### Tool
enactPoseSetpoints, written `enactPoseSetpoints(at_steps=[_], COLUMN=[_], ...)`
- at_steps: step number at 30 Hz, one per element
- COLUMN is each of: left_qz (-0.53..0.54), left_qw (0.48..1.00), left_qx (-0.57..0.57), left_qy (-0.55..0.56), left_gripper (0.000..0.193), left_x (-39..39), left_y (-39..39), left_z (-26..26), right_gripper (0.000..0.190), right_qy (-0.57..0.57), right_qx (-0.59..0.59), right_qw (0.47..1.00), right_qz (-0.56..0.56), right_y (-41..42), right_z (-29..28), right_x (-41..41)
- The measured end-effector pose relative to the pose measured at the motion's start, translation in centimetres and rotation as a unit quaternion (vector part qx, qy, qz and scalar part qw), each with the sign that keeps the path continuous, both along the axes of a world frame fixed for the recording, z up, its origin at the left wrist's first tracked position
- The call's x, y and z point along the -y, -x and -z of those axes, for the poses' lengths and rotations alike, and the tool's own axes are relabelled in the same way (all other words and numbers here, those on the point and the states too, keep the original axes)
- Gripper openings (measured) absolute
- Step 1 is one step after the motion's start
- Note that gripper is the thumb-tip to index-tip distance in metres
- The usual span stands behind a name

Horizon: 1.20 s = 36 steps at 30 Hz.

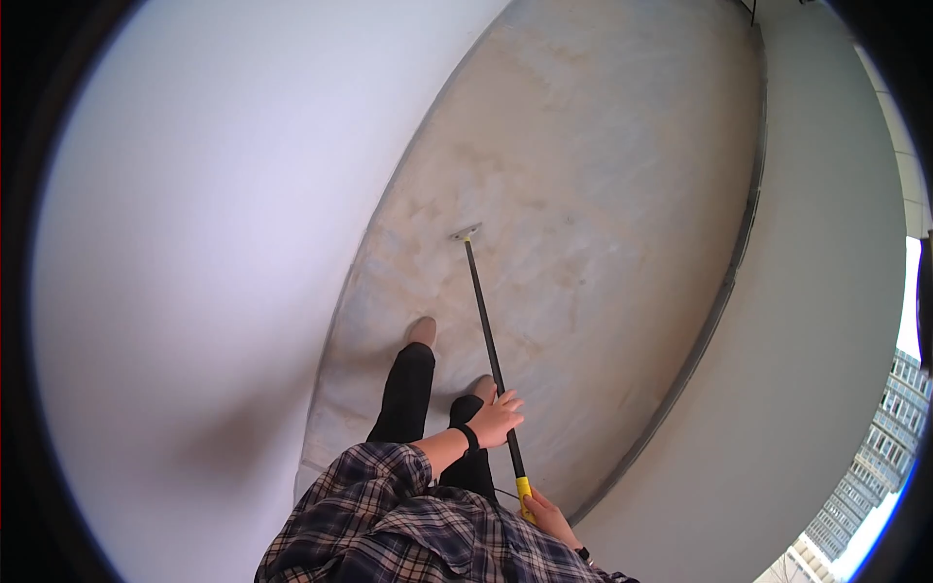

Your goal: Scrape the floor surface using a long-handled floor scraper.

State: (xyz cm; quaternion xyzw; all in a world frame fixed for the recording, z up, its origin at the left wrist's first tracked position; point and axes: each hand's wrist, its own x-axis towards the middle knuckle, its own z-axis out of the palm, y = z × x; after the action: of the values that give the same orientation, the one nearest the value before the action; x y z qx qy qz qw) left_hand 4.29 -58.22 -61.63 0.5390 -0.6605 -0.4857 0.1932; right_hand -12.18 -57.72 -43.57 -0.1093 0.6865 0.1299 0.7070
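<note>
A long-handled floor scraper slants up from my body, with a black pole, a yellow grip at its near end and a flat metal head on the dusty concrete floor. My left hand, with a black band at the wrist, rests against the middle of the pole; its fingers are spread and its palm side is hidden. Lower down, my right hand is closed around the yellow grip.
A white wall rises at the left and a grey wall at the right, with a dark strip along its foot. My shoes stand on the floor near the left wall. Buildings show beyond the right wall.
</note>
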Motion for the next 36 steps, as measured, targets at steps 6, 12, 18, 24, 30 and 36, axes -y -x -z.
enactPoseSetpoints(at_steps=[6,12,18,24,30,36], left_qz=[0.024,0.048,-0.019,0.024,0.02,-0.006], left_qw=[0.998,0.999,0.999,0.999,1.0,0.999], left_qx=[0.058,0.014,0.023,0.044,0.012,0.032], left_qy=[0.002,-0.006,0.027,0.013,0.005,0.021], left_gripper=[0.011,0.013,0.007,0.009,0.015,0.014], left_x=[-1.8,-1.8,-2.6,-1.4,-1.1,-1.0], left_y=[5.4,4.1,3.9,4.7,2.9,5.2], left_z=[5.5,3.5,4.0,4.4,3.1,6.0], right_gripper=[0.041,0.042,0.041,0.038,0.043,0.04], right_qy=[0.005,-0.034,-0.036,0.008,-0.02,-0.001], right_qx=[0.052,0.029,0.04,0.059,0.038,0.051], right_qw=[0.996,0.997,0.997,0.995,0.998,0.997], right_qz=[0.071,0.063,0.064,0.077,0.037,0.055], right_y=[6.3,4.7,3.9,5.6,3.6,5.8], right_z=[5.8,2.6,2.7,3.9,3.6,5.4], right_x=[-3.3,-3.0,-2.4,-3.4,-1.4,-2.1])
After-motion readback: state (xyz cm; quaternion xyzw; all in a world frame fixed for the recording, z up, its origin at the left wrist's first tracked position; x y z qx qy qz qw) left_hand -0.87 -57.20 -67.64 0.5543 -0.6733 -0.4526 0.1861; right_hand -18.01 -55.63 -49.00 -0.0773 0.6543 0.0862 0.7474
